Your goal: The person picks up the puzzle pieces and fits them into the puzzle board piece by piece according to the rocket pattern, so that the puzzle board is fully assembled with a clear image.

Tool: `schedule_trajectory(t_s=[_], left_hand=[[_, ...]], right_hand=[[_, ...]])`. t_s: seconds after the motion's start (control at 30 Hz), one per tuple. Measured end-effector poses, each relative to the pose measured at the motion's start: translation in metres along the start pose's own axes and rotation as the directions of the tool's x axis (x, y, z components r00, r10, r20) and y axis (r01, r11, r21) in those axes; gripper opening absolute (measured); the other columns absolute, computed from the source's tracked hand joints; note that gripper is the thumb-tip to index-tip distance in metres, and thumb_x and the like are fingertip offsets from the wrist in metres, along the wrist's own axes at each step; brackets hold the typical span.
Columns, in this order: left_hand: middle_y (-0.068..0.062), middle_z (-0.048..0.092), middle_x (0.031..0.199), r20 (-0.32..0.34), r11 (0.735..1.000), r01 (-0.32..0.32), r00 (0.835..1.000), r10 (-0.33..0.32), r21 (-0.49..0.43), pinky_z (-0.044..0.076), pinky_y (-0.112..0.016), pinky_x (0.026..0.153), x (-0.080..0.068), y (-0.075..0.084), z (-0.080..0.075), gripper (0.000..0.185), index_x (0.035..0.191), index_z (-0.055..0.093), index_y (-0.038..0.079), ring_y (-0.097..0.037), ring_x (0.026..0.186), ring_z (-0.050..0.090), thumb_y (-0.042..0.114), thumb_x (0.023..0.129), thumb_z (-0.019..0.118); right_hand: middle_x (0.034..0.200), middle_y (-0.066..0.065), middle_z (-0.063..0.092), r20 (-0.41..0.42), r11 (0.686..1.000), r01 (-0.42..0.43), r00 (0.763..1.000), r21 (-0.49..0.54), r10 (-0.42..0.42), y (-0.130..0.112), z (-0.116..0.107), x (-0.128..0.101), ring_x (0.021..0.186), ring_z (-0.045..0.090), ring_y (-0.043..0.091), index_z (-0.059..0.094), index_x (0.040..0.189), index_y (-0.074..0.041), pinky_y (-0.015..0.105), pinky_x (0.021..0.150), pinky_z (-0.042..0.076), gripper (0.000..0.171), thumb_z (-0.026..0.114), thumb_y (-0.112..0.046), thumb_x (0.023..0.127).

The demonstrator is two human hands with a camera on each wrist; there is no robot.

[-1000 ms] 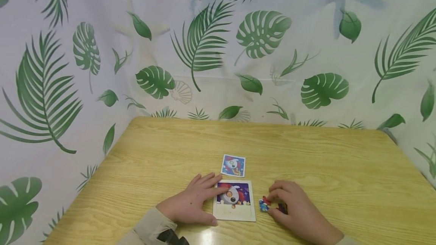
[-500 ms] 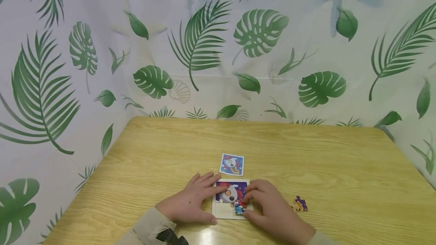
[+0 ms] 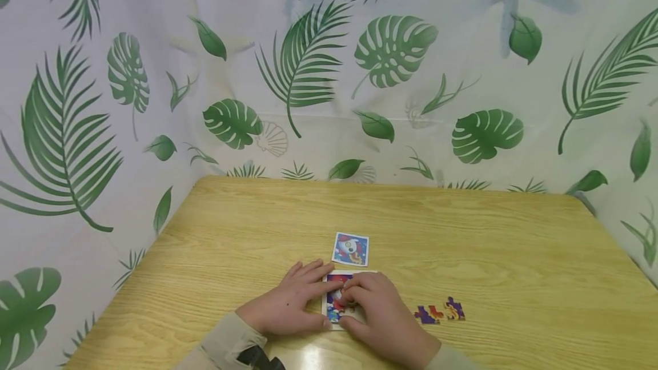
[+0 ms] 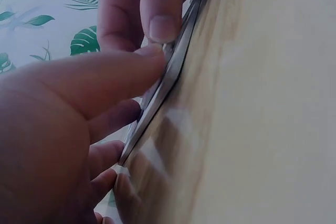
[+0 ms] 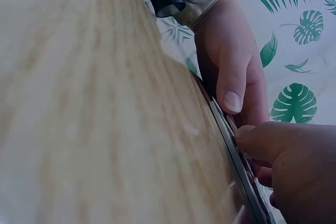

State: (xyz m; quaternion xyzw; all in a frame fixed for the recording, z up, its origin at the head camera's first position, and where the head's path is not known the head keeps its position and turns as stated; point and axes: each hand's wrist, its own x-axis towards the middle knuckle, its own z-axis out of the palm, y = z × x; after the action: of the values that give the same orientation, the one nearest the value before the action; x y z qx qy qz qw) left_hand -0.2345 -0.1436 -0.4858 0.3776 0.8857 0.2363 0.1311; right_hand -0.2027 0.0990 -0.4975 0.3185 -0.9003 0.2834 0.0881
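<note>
A square puzzle board (image 3: 324, 301) with a white border lies on the table, part of its picture filled in. My left hand (image 3: 288, 304) rests along its left side with fingers spread, the index finger reaching over the picture. At the board's lower left, my right hand (image 3: 377, 313) pinches a blue and red puzzle piece (image 3: 333, 316) with curled fingers. That hand hides most of the board's right half. Seen nearly edge-on in the left wrist view, the board (image 4: 170, 77) has both hands' thumbs near it. Whether the piece lies flush cannot be told.
Loose purple and orange puzzle pieces, one (image 3: 428, 314) nearer the right hand and another (image 3: 454, 308) beyond it, lie right of the board. Behind the board is a small picture card (image 3: 350, 249). A leaf-print curtain (image 3: 319, 73) stands behind the wooden table (image 3: 257, 216).
My right hand has carried the blue and red piece from the table right of the board to its lower left. Loose pieces have come into view there. My left hand has stayed in place.
</note>
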Motion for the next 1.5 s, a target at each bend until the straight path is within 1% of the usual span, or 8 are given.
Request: schedule_trajectory(t_s=[0.17, 0.33, 0.6, 0.77, 0.87, 1.0, 1.23, 1.5], left_hand=[[0.000, 0.021, 0.167, -0.014, 1.000, 0.008, 1.000, -0.008, -0.001, 0.002, -0.057, 0.121, 0.000, 0.000, 0.000, 0.066, 0.158, 0.039, 0.029, -0.026, 0.154, 0.012, 0.052, 0.099, 0.058], [0.000, 0.024, 0.166, -0.028, 1.000, 0.026, 0.999, -0.026, 0.004, 0.004, -0.057, 0.121, 0.001, 0.002, 0.001, 0.064, 0.156, 0.042, 0.028, -0.026, 0.154, 0.014, 0.051, 0.099, 0.059], [0.001, 0.025, 0.166, -0.040, 0.999, 0.051, 0.998, -0.051, 0.005, 0.005, -0.058, 0.121, 0.002, 0.004, 0.003, 0.062, 0.155, 0.044, 0.030, -0.025, 0.153, 0.015, 0.047, 0.098, 0.063], [0.002, 0.025, 0.166, -0.036, 0.998, 0.064, 0.997, -0.064, -0.008, 0.005, -0.057, 0.121, 0.002, 0.005, 0.003, 0.062, 0.154, 0.045, 0.031, -0.024, 0.154, 0.014, 0.046, 0.097, 0.065], [0.003, 0.025, 0.166, -0.035, 0.998, 0.067, 0.997, -0.067, -0.014, 0.005, -0.057, 0.121, 0.002, 0.005, 0.003, 0.062, 0.154, 0.045, 0.032, -0.024, 0.154, 0.014, 0.046, 0.096, 0.065], [0.004, 0.024, 0.166, -0.031, 0.998, 0.067, 0.997, -0.067, -0.019, 0.005, -0.057, 0.121, 0.003, 0.005, 0.003, 0.064, 0.154, 0.044, 0.033, -0.024, 0.154, 0.013, 0.048, 0.096, 0.065], [0.005, 0.024, 0.166, -0.028, 0.998, 0.069, 0.997, -0.069, 0.001, 0.005, -0.056, 0.121, 0.004, 0.004, 0.002, 0.064, 0.154, 0.044, 0.035, -0.024, 0.154, 0.013, 0.050, 0.095, 0.064], [0.005, 0.023, 0.166, -0.034, 0.999, 0.051, 0.998, -0.051, -0.007, 0.004, -0.058, 0.120, 0.004, 0.001, 0.003, 0.066, 0.155, 0.043, 0.033, -0.024, 0.154, 0.012, 0.050, 0.094, 0.064]], right_hand=[[0.114, -0.012, 0.059, 0.023, 1.000, -0.015, 1.000, -0.019, 0.015, 0.001, 0.002, 0.001, 0.113, 0.050, 0.012, 0.073, 0.097, -0.027, 0.045, 0.106, 0.038, 0.017, 0.081, -0.036, 0.085], [0.117, -0.012, 0.059, 0.046, 1.000, 0.006, 0.999, -0.019, -0.006, 0.002, 0.001, -0.001, 0.115, 0.050, 0.013, 0.073, 0.100, -0.027, 0.047, 0.106, 0.038, 0.017, 0.079, -0.034, 0.086], [0.124, -0.011, 0.058, 0.092, 0.998, 0.058, 0.994, 0.017, -0.059, 0.008, -0.005, -0.006, 0.124, 0.048, 0.015, 0.074, 0.111, -0.029, 0.066, 0.112, 0.026, 0.021, 0.076, -0.030, 0.090], [0.126, -0.013, 0.058, 0.075, 0.997, 0.078, 0.994, 0.028, -0.080, 0.015, -0.008, -0.010, 0.122, 0.049, 0.013, 0.074, 0.113, -0.031, 0.059, 0.111, 0.032, 0.025, 0.077, -0.029, 0.089], [0.126, -0.013, 0.059, 0.047, 0.999, 0.048, 0.998, 0.010, -0.048, 0.021, -0.012, -0.012, 0.121, 0.049, 0.011, 0.073, 0.112, -0.032, 0.051, 0.107, 0.038, 0.025, 0.079, -0.030, 0.087], [0.127, -0.013, 0.059, 0.030, 1.000, -0.029, 0.999, -0.006, 0.029, 0.028, -0.021, -0.019, 0.122, 0.047, 0.011, 0.074, 0.112, -0.033, 0.049, 0.106, 0.041, 0.027, 0.080, -0.033, 0.086], [0.124, -0.009, 0.062, -0.022, 0.998, -0.048, 0.999, -0.036, 0.047, 0.041, -0.037, -0.036, 0.130, 0.048, 0.025, 0.075, 0.109, -0.029, 0.057, 0.105, 0.041, 0.028, 0.083, -0.028, 0.083], [0.124, -0.011, 0.060, -0.025, 0.990, -0.140, 0.990, 0.009, 0.140, 0.061, -0.061, -0.059, 0.135, 0.044, 0.029, 0.073, 0.111, -0.032, 0.062, 0.105, 0.037, 0.033, 0.086, -0.029, 0.081]])
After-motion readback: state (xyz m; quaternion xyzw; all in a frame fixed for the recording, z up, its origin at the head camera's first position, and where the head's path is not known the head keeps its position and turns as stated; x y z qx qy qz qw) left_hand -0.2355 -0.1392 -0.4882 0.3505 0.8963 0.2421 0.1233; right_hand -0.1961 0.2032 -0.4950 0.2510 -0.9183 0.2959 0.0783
